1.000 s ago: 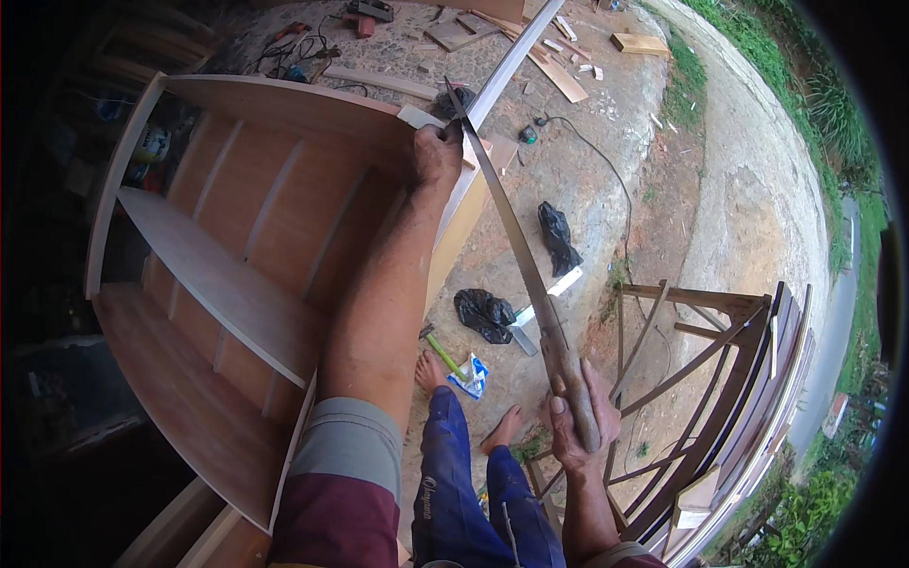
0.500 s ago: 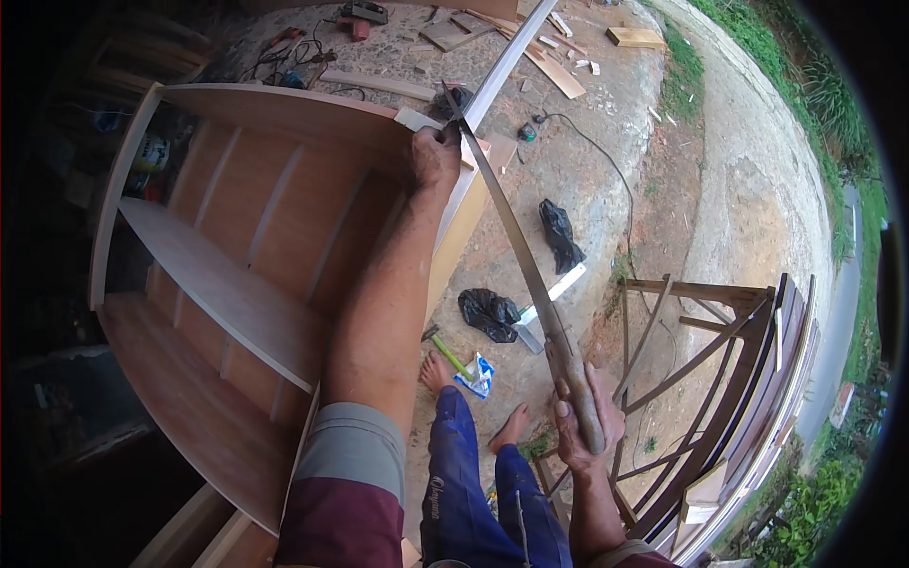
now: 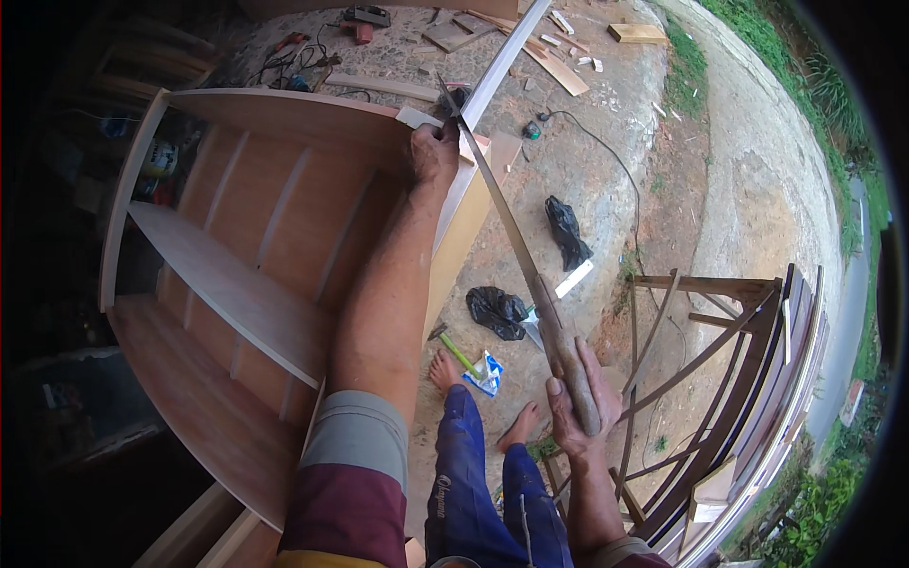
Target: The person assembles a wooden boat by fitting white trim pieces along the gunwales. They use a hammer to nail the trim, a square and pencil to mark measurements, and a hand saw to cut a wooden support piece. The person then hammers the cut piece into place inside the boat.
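Note:
My right hand [image 3: 579, 402] grips the wooden handle of a long hand saw [image 3: 507, 222], whose blade runs up and left to the top corner of a plywood cabinet [image 3: 227, 284]. My left hand [image 3: 436, 151] is stretched out and clamps a thin pale wooden strip [image 3: 497, 66] against that corner, right beside the blade tip. The strip sticks out past the cabinet toward the upper right. The cabinet lies open toward me, with one shelf board across it. My bare feet [image 3: 445, 369] and blue trousers show below.
Two black plastic bags [image 3: 566, 232] and a green-handled tool [image 3: 461, 357] lie on the gravel. Wood offcuts [image 3: 559, 66], power tools and a cable lie at the top. A wooden frame of slats [image 3: 729, 379] stands to my right, beside a path and grass.
The saw blade has shifted slightly along the cabinet corner; my right hand sits a little lower. The left hand stays clamped on the strip.

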A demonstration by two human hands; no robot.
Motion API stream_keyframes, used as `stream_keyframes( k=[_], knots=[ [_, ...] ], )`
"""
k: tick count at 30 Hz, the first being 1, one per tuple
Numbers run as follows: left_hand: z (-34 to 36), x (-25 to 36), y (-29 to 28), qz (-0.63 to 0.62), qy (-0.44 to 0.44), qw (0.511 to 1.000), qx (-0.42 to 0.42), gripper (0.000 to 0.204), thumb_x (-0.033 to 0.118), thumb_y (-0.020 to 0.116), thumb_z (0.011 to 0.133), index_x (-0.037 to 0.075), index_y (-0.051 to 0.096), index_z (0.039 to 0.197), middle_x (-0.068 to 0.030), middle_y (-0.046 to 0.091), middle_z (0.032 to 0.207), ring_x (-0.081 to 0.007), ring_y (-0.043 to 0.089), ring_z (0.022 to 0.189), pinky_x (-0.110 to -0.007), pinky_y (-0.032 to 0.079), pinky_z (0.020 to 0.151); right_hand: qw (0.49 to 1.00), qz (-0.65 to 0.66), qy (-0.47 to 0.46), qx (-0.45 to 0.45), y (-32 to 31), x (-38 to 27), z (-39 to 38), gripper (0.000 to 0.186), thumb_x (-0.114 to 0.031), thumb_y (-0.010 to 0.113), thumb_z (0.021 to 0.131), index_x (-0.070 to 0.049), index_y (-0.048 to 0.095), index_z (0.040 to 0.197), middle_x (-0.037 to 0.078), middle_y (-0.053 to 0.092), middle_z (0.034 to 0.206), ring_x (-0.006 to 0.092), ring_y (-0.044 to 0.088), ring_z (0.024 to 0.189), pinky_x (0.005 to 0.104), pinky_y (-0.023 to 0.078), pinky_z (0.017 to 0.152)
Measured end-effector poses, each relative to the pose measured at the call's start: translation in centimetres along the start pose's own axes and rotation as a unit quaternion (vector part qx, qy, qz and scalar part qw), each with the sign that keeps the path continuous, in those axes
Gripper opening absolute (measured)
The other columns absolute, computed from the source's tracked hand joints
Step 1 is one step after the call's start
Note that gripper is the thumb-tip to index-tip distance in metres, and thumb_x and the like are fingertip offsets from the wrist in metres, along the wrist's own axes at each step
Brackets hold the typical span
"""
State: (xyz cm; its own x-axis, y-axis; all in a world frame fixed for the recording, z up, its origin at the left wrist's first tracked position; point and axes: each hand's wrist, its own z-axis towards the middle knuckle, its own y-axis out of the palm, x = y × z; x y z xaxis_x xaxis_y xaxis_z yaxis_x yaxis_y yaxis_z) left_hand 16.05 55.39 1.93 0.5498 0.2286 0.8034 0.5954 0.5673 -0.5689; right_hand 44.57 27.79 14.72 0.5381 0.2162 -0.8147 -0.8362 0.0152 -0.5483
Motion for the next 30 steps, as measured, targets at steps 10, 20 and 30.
stream_keyframes(
  k=[10, 20, 30],
  knots=[
    [0.1, 0.6, 0.1, 0.008, -0.011, 1.0, -0.007, 0.05, 0.043, 0.065, 0.086, -0.005, 0.07, 0.073, -0.0254, 0.064, 0.068, -0.0385, 0.066, 0.065, -0.046, 0.05, 0.067, 1.0, -0.011, -0.003, -0.009, -0.9, 1.1, -1.5, 0.058, -0.029, 0.074, 0.088, 0.007, 0.059, 0.13, 0.02, 0.073, 0.104, 0.0265, 0.073, 0.091, 0.0347, 0.055, 0.082],
    [0.3, 0.6, -1.3, -0.02, -0.017, 0.996, -0.088, 0.041, 0.034, 0.062, 0.088, -0.006, 0.07, 0.095, -0.0285, 0.067, 0.089, -0.0391, 0.068, 0.086, -0.045, 0.05, 0.08, 0.999, 0.02, -0.043, 0.005, 3.9, 0.1, 6.0, 0.052, -0.016, 0.076, 0.087, 0.0, 0.058, 0.134, 0.022, 0.071, 0.109, 0.0275, 0.074, 0.092, 0.0339, 0.057, 0.079],
    [-0.7, 1.5, -2.4, 0.134, 0.062, 0.964, -0.219, 0.07, 0.011, 0.082, 0.075, 0.012, 0.053, 0.139, -0.0144, 0.048, 0.137, -0.0327, 0.05, 0.126, -0.037, 0.044, 0.109, 0.998, 0.019, -0.063, 0.009, 4.2, -0.2, 6.0, 0.052, -0.015, 0.076, 0.088, 0.0, 0.057, 0.134, 0.022, 0.071, 0.112, 0.0294, 0.073, 0.1, 0.0351, 0.057, 0.084]
  ],
)
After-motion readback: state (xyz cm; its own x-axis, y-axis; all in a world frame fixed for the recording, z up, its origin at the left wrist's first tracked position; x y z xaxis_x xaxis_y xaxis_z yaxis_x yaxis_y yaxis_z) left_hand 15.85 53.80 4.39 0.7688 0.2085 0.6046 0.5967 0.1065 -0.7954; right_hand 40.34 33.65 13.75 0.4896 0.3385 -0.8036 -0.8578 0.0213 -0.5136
